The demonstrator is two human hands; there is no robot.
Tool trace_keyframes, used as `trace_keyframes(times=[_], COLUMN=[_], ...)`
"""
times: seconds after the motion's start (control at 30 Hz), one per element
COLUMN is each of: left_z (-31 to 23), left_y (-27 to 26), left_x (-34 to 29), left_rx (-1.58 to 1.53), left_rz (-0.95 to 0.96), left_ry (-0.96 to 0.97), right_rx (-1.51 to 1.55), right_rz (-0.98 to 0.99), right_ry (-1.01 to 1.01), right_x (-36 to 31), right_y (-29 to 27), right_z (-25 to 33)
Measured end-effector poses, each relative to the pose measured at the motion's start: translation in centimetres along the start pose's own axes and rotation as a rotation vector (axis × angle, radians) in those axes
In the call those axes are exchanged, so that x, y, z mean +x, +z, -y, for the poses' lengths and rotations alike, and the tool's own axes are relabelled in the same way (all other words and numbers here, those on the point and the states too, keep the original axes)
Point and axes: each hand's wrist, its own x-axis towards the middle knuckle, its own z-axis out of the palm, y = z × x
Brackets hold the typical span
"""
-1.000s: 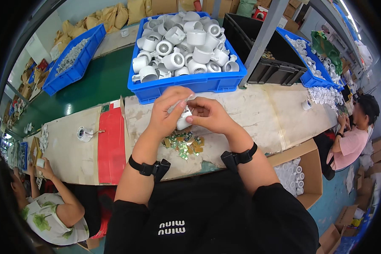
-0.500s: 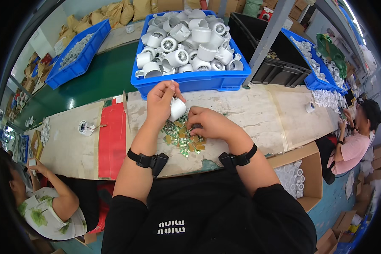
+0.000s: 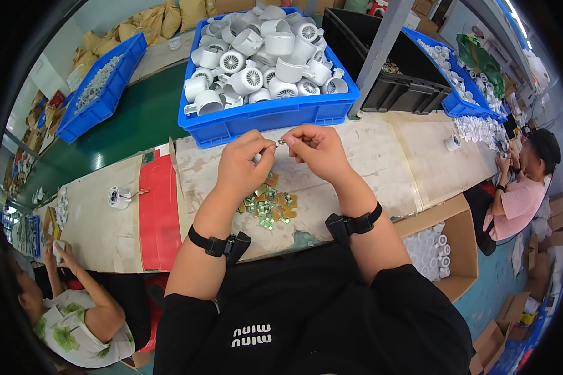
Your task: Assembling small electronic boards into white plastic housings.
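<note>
My left hand [image 3: 245,164] is closed, with a bit of a white plastic housing [image 3: 257,158] showing between its fingers. Most of that housing is hidden. Its thumb and fingertip meet those of my right hand [image 3: 320,154], which pinches a small part [image 3: 281,142] that looks like a little circuit board. Both hands are raised over the table, just in front of the large blue crate. Beneath them a loose pile of small green and tan circuit boards [image 3: 268,206] lies on the table covering [image 3: 356,147].
White cup-like housings fill the blue crate [image 3: 269,119]; a black crate [image 3: 406,94] and a metal post [image 3: 381,56] stand right of it. One wired housing [image 3: 120,197] sits left of a red strip [image 3: 158,212]. A cardboard box [image 3: 463,250] is at lower right. Co-workers sit at both sides.
My right hand has lifted from the board pile to meet my left fingertips, bringing up a small part. The left hand has turned, so the white housing is now mostly hidden. The view has shifted slightly.
</note>
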Motion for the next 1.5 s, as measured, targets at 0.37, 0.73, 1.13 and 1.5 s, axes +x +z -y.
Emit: trace_keyframes(times=[0.37, 0.73, 1.13, 1.5], left_z=[0.4, 0.5, 0.8, 0.5], left_y=[0.3, 0.0, 0.0, -0.6], left_x=[0.0, 0.0, -0.1, 0.3], left_rx=[0.150, 0.285, 0.259, 0.337], left_rz=[-0.046, -0.011, -0.091, -0.007], left_ry=[0.135, 0.154, 0.143, 0.248], right_rx=[0.046, 0.032, 0.004, -0.387], right_rz=[0.029, 0.031, 0.082, 0.001], right_ry=[0.151, 0.137, 0.036, -0.105], right_x=[0.2, 0.2, 0.0, -0.3], right_y=[-0.3, -0.3, 0.3, 0.3], right_z=[0.1, -0.3, -0.3, -0.1])
